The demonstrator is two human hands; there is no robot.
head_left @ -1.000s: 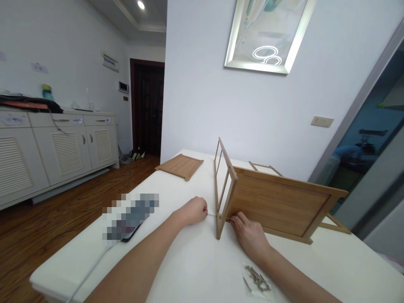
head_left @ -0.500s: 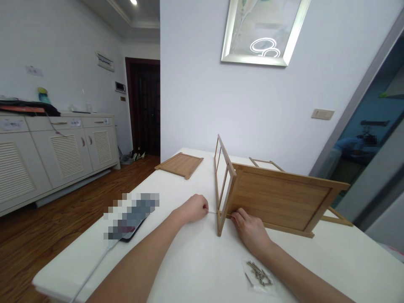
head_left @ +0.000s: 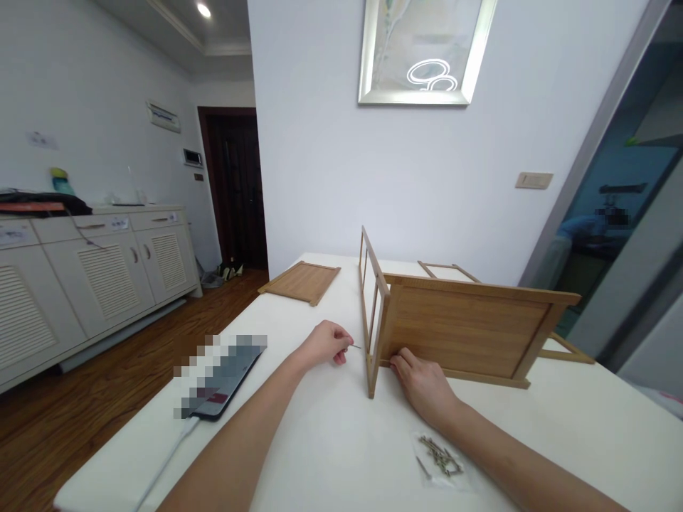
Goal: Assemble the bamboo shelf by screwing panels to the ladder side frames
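My left hand (head_left: 326, 343) is closed, pinching a thin metal rod (head_left: 356, 346) that points right at the wooden frame. Whether the rod is a screw or a hex key, I cannot tell. A narrow gap separates its tip from the slim open frame (head_left: 368, 348), which stands upright on edge. Joined to this frame at a corner is a solid wooden panel (head_left: 469, 327), also on edge. My right hand (head_left: 419, 380) grips the panel's lower rail near that corner, its fingertips partly hidden. Several screws (head_left: 440, 455) lie in a clear plastic bag (head_left: 459, 480) below my right hand.
A second wooden panel (head_left: 302, 281) lies flat at the far left of the white table (head_left: 314, 455). Behind the upright panel are more frame pieces (head_left: 565, 348). A phone (head_left: 224, 387) with a white cable (head_left: 165, 459) rests near the left edge.
My left hand has drawn back and turned up slightly, and the rod's tip has come away from the frame. My right hand keeps its hold. The camera view has shifted slightly.
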